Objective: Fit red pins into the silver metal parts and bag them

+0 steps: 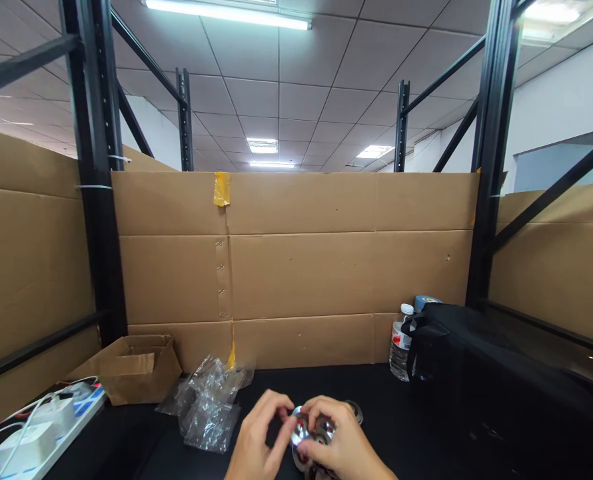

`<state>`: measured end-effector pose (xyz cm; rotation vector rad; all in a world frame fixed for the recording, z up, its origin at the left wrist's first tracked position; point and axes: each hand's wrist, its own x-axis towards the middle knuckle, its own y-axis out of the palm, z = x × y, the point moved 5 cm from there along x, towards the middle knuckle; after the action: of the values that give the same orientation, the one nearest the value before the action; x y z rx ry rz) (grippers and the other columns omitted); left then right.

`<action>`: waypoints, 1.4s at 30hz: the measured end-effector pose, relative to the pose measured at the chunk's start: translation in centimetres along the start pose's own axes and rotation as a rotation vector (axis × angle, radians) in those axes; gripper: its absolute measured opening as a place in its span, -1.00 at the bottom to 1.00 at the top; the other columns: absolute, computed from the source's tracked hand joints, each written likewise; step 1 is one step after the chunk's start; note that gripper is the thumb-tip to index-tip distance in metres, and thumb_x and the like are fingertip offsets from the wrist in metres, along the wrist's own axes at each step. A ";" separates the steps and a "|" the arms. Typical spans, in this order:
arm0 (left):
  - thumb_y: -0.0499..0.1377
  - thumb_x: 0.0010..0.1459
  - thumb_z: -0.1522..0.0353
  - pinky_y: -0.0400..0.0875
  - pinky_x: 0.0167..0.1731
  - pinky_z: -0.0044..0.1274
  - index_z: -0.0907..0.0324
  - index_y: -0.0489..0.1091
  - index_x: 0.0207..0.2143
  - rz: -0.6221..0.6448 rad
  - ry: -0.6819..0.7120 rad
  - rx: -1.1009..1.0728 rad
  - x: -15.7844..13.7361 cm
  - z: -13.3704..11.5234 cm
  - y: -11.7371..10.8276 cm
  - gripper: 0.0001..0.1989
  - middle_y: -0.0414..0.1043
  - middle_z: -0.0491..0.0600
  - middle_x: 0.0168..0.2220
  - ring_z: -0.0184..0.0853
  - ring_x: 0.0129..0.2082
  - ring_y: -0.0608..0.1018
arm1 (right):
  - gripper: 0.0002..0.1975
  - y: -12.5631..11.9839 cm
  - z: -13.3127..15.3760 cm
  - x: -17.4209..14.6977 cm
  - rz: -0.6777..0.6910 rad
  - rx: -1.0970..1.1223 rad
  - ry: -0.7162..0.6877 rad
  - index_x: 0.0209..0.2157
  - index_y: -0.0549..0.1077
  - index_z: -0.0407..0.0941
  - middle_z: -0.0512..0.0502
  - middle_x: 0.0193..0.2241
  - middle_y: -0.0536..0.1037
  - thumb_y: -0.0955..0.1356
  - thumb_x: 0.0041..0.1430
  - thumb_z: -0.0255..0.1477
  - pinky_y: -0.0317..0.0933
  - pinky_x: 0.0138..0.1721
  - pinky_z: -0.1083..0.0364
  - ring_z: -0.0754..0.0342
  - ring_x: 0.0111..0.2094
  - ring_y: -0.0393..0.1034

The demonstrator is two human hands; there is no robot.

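Observation:
Low in the middle of the head view, my two hands meet over a small group of shiny, round metal pieces. My left hand (262, 437) is closed, with thumb and fingertips at the left edge of a silvery round piece (300, 430). From the other side my right hand (345, 440) curls its fingers and thumb around the same shiny metal. A dark ring-shaped piece (357, 411) shows just behind my right hand. More small parts lie below my fingers, partly hidden, and their exact kind cannot be made out.
Crumpled clear plastic bags (211, 407) lie left of my hands, near an open cardboard box (139, 370) and a power strip (71, 433) with white plugs. At the right stand a water bottle (400, 347) and a large black bag (491, 393). A cardboard wall (301, 267) closes the back.

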<state>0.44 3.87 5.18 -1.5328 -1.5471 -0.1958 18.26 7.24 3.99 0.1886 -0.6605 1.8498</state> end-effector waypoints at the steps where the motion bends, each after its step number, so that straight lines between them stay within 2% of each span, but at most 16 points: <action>1: 0.11 0.35 0.22 0.40 -0.29 -0.56 0.15 0.45 -0.25 -0.065 -0.080 -0.034 0.1 0.2 -0.2 -0.78 0.50 -0.01 -0.36 -0.31 -0.34 0.53 | -0.66 -0.3 -0.2 0.2 -0.032 0.095 0.035 -0.48 0.43 -0.11 -0.16 -0.22 0.63 0.59 -0.17 -0.28 0.32 -0.16 0.05 -0.05 -0.21 0.53; 2: 0.11 0.35 0.19 0.39 -0.32 -0.57 0.16 0.43 -0.27 -0.091 -0.151 -0.076 0.1 0.5 -0.2 -0.75 0.48 -0.03 -0.38 -0.32 -0.36 0.52 | -0.63 -0.6 -0.5 0.3 -0.059 0.205 0.068 -0.44 0.42 -0.10 -0.18 -0.21 0.63 0.59 -0.15 -0.24 0.33 -0.15 0.03 -0.07 -0.20 0.53; 4: 0.15 0.32 0.15 0.39 -0.30 -0.57 0.18 0.43 -0.27 -0.026 -0.232 -0.185 0.0 0.8 0.6 -0.72 0.50 -0.02 -0.35 -0.31 -0.33 0.54 | -0.57 -0.8 -0.8 0.5 -0.079 0.418 0.103 -0.38 0.41 -0.10 -0.20 -0.21 0.62 0.60 -0.16 -0.20 0.34 -0.12 0.00 -0.08 -0.17 0.54; 7: 0.23 0.25 0.14 0.43 -0.20 -0.52 0.19 0.45 -0.21 0.090 -0.241 -0.376 -0.2 1.0 2.2 -0.71 0.55 0.04 -0.25 -0.25 -0.23 0.58 | -0.50 -0.3 -0.8 0.4 -0.036 0.574 0.118 -0.32 0.41 -0.10 -0.19 -0.19 0.62 0.64 -0.23 -0.25 0.35 -0.10 0.01 -0.06 -0.16 0.53; 11: 0.27 0.20 0.19 0.43 -0.28 -0.54 0.22 0.44 -0.30 0.031 -0.276 -0.463 -0.6 1.9 2.9 -0.75 0.53 0.02 -0.35 -0.30 -0.34 0.55 | -0.47 0.8 -0.3 -0.2 0.079 0.614 0.162 -0.27 0.42 -0.11 -0.17 -0.16 0.61 0.66 -0.25 -0.34 0.37 -0.12 0.02 -0.01 -0.18 0.53; 15: 0.31 0.03 0.38 0.39 -0.34 -0.58 0.22 0.42 -0.39 0.061 -0.302 -0.410 -0.6 1.9 3.3 -0.87 0.53 -0.03 -0.41 -0.34 -0.40 0.53 | -0.44 1.3 0.0 -0.6 0.134 0.597 0.154 -0.25 0.43 -0.11 -0.10 -0.23 0.60 0.67 -0.29 -0.34 0.36 -0.18 0.08 0.04 -0.24 0.53; 19: 0.25 -0.08 0.48 0.37 -0.36 -0.59 0.22 0.42 -0.44 0.104 -0.345 -0.263 -0.2 1.4 2.5 -0.92 0.53 -0.05 -0.45 -0.35 -0.43 0.53 | -0.43 1.3 0.1 -0.4 0.144 0.529 0.133 -0.22 0.42 -0.11 -0.09 -0.28 0.58 0.65 -0.24 -0.26 0.36 -0.22 0.09 0.02 -0.23 0.52; 21: 0.19 -0.06 0.49 0.34 -0.38 -0.60 0.22 0.43 -0.45 0.143 -0.336 -0.101 -0.1 1.6 1.4 -0.94 0.52 -0.07 -0.47 -0.36 -0.45 0.52 | -0.46 0.4 0.1 0.0 0.098 0.471 0.131 -0.22 0.42 -0.11 -0.11 -0.26 0.57 0.63 -0.19 -0.22 0.35 -0.24 0.09 0.00 -0.22 0.51; 23: 0.14 -0.08 0.52 0.27 -0.41 -0.61 0.20 0.44 -0.46 0.209 -0.315 0.094 -0.3 2.5 0.0 -0.88 0.48 -0.12 -0.51 -0.39 -0.47 0.48 | -0.51 -1.5 -0.3 0.4 0.025 0.323 0.145 -0.22 0.42 -0.11 -0.12 -0.24 0.56 0.60 -0.15 -0.24 0.33 -0.28 0.10 -0.01 -0.22 0.50; 25: 0.10 -0.14 0.55 0.20 -0.46 -0.63 0.18 0.45 -0.44 0.324 -0.328 0.223 -0.9 3.9 -1.1 -0.80 0.48 -0.15 -0.50 -0.40 -0.48 0.46 | -0.62 -3.8 -1.1 0.7 -0.035 0.030 0.168 -0.24 0.43 -0.10 -0.11 -0.26 0.56 0.55 -0.09 -0.33 0.30 -0.31 0.10 -0.02 -0.23 0.48; 27: 0.10 -0.13 0.57 0.20 -0.43 -0.63 0.15 0.46 -0.40 0.413 -0.341 0.316 -1.5 5.2 -2.0 -0.75 0.50 -0.16 -0.47 -0.38 -0.43 0.48 | -0.73 -5.8 -2.1 0.8 -0.067 -0.326 0.149 -0.29 0.47 -0.09 -0.06 -0.28 0.55 0.51 -0.09 -0.47 0.27 -0.22 0.07 -0.01 -0.23 0.45; 30: 0.16 -0.05 0.53 0.27 -0.28 -0.59 0.11 0.49 -0.32 0.447 -0.320 0.372 -1.7 5.5 -2.4 -0.76 0.52 -0.12 -0.33 -0.31 -0.29 0.51 | -0.76 -7.7 -4.4 0.5 -0.038 -0.623 0.216 -0.30 0.50 -0.07 -0.05 -0.25 0.55 0.45 -0.08 -0.55 0.21 -0.14 0.05 -0.03 -0.18 0.44; 33: 0.18 0.09 0.46 0.29 -0.06 -0.51 0.05 0.50 -0.12 0.441 -0.223 0.312 -1.3 3.6 -1.3 -0.70 0.51 -0.05 -0.08 -0.25 -0.09 0.50 | -0.72 -8.3 -6.3 0.0 0.007 -0.752 0.313 -0.25 0.51 -0.05 -0.05 -0.22 0.56 0.45 -0.08 -0.54 0.18 -0.20 0.07 -0.06 -0.16 0.45; 35: 0.18 0.14 0.44 0.28 -0.01 -0.48 0.00 0.49 -0.03 0.487 -0.163 0.292 -1.3 2.3 0.2 -0.66 0.49 -0.05 -0.01 -0.23 -0.03 0.48 | -0.70 -8.4 -6.8 -0.2 0.043 -0.786 0.333 -0.24 0.52 -0.02 -0.03 -0.20 0.56 0.46 -0.09 -0.53 0.16 -0.22 0.09 -0.06 -0.14 0.45; 38: 0.18 0.15 0.47 0.28 -0.04 -0.45 -0.03 0.53 -0.08 0.554 -0.118 0.346 -1.6 1.6 2.4 -0.67 0.52 -0.06 -0.04 -0.19 -0.05 0.49 | -0.72 -8.5 -7.0 -0.3 0.074 -0.774 0.331 -0.24 0.53 -0.03 -0.04 -0.19 0.55 0.46 -0.08 -0.52 0.16 -0.20 0.10 -0.05 -0.11 0.45; 42: 0.19 0.16 0.47 0.29 -0.06 -0.43 -0.01 0.54 -0.15 0.567 -0.108 0.372 -2.3 2.3 4.2 -0.73 0.56 -0.07 -0.07 -0.16 -0.08 0.52 | -0.73 -8.7 -6.8 -0.5 0.095 -0.750 0.338 -0.23 0.54 -0.06 -0.09 -0.16 0.53 0.45 -0.06 -0.50 0.20 -0.12 0.06 -0.09 -0.08 0.44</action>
<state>2.49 4.67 0.38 -1.6225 -1.0898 0.4773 27.57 12.47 1.18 -0.6394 -1.0767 1.5484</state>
